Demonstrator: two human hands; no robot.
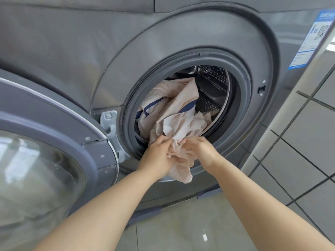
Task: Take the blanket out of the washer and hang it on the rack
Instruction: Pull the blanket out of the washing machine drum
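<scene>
Pale blanket bunched at washer mouth, left hand and right hand gripping it.

1. Bright, even daylight fills the room; shadows stay soft.
2. Glare streaks the glossy floor tiles and the door glass.
3. Wide-angle bending curves the washer edges.
4. Slight softness throughout.

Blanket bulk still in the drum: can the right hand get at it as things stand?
Probably yes. The door is swung wide and nothing blocks the opening, so the blanket lies within reach, but the right hand and left hand both grip its pulled-out end.
</scene>
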